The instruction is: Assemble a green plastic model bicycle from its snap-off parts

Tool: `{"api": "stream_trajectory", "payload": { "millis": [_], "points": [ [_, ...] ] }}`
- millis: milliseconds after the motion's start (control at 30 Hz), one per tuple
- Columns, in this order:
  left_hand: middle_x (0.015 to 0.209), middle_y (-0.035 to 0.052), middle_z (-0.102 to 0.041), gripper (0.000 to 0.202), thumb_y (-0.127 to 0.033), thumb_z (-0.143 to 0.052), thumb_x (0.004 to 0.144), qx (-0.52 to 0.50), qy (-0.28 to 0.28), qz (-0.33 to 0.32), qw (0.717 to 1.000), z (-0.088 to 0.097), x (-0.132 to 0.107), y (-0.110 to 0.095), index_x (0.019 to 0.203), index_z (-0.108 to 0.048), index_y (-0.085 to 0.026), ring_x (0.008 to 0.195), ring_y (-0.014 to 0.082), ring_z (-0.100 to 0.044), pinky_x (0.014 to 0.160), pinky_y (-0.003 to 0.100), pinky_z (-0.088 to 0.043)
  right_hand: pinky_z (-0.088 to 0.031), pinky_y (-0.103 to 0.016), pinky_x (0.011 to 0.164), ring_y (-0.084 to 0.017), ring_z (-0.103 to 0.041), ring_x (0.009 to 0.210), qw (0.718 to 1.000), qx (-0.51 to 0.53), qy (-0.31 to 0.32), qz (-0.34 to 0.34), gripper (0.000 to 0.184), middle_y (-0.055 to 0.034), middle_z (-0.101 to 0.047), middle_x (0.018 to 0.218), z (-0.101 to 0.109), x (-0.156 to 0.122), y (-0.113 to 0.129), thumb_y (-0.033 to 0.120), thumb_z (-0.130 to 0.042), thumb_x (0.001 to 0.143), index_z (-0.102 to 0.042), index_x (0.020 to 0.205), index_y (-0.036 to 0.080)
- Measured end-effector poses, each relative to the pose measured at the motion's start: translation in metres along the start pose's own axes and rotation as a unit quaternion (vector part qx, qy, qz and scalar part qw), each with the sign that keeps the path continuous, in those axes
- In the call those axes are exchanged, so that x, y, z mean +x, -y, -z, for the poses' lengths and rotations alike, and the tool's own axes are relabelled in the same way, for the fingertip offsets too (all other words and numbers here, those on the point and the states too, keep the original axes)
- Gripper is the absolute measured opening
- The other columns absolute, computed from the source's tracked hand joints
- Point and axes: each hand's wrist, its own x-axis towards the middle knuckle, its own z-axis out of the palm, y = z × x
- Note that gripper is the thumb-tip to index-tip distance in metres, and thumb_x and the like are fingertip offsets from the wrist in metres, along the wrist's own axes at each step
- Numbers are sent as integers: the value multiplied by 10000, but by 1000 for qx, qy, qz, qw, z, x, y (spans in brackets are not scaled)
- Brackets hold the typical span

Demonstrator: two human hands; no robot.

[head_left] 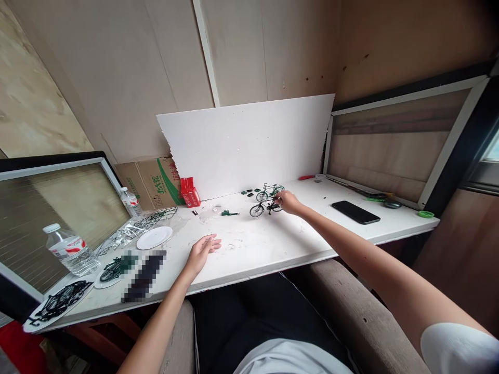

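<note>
1. The right hand (289, 201) reached far across the table (273, 244), its fingers pinched on the rear of the black bicycle (265, 207).
2. That bicycle stood upright just before the green bicycle (270, 191).
3. The left hand (201, 251) lay loosely open on the table, empty.
4. Both bicycles looked built, though a loose green part (229, 213) and small dark pieces (249, 193) seemingly remained unfitted.

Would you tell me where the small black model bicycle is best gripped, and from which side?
Probably its frame between the wheels, pinched from above. The black bicycle stands upright and side-on, its wheels thin, and the green bicycle stands close behind, crowding the far side. The right hand is at its rear end.
</note>
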Motion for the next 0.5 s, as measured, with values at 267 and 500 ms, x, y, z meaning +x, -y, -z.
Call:
{"api": "stream_trajectory", "payload": {
  "millis": [267, 500],
  "points": [
    [1187, 221, -788, 721, -742, -615, 893, -8, 9, 17, 1000, 4, -3, -2, 1225, -731, -113, 1122, 363, -764, 1037, 494, -524, -378, -279, 728, -228, -608, 921, 993, -20, 4, -118, 249, -153, -732, 1096, 4, 36, -62, 198, -517, 1007, -754, 1056, 141],
    [1220, 214, -781, 702, -732, -567, 937, -5, 14, 22, 1000, 5, -5, -2, 1222, -732, -113, 1138, 356, -759, 1027, 474, -527, -394, -254, 674, -191, -607, 783, 993, -3, 25, -116, 221, -134, -747, 956, -2, 60, -71, 253, -598, 966, -767, 1055, 141]
  ]
}}
